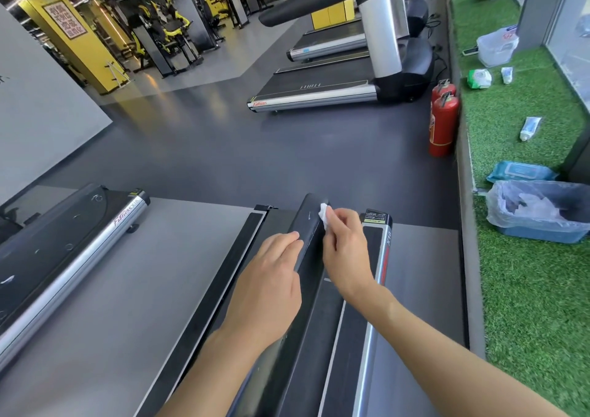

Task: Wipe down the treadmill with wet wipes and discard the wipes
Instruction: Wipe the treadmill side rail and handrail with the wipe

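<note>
A black treadmill handrail [308,222] runs away from me at the bottom centre, above the deck and its silver side rail [381,257]. My right hand [344,250] pinches a small crumpled white wet wipe [324,215] and presses it against the right side of the handrail near its far end. On the rail's left side, a little nearer to me, my left hand [271,285] rests with its fingers laid over the top. A blue bin lined with a clear bag [539,218] stands on the green turf to the right, with used wipes inside.
A blue wet wipe pack [520,171] lies just behind the bin. Two red fire extinguishers [442,120] stand at the turf ledge's edge. Another treadmill [73,241] sits to the left and more stand ahead [335,88]. Bottles, a wipe pack and a plastic container lie on the turf.
</note>
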Demonstrator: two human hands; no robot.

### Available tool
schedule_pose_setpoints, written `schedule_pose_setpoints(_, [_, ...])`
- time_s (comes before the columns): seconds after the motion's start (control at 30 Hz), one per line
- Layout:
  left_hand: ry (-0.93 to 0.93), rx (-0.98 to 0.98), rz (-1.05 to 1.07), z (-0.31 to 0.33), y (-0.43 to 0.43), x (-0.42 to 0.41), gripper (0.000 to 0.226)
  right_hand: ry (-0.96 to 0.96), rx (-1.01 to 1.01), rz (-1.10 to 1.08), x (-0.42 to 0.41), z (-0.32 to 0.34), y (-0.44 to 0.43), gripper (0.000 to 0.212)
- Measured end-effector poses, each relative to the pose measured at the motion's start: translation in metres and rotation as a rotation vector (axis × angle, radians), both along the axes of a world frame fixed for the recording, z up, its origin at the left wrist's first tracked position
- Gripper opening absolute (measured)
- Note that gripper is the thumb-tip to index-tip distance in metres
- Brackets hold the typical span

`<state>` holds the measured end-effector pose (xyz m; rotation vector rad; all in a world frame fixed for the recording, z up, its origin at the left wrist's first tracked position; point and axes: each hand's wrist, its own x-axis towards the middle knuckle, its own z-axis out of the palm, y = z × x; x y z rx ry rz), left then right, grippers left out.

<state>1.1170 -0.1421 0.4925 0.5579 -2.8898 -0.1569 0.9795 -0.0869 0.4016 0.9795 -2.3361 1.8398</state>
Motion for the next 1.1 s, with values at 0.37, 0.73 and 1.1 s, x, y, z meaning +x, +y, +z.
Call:
schedule_pose_setpoints(0.37, [-0.002,-0.008,-0.009,0.0,0.001,0.0,0.049,-0.818,-0.01,0.123,0.023,-0.038,0.003,0.043])
schedule_pose_setpoints(0.73, [0.014,0.014,-0.011,0.0,-0.001,0.001,0.049,-0.651,-0.068,-0.02,0.031,-0.017,0.018,0.022])
schedule_pose_setpoints(1.1, [0.126,0.145,0.075,0.004,-0.006,0.007,0.048,-0.552,-0.196,0.038,0.054,0.008,0.032,0.019])
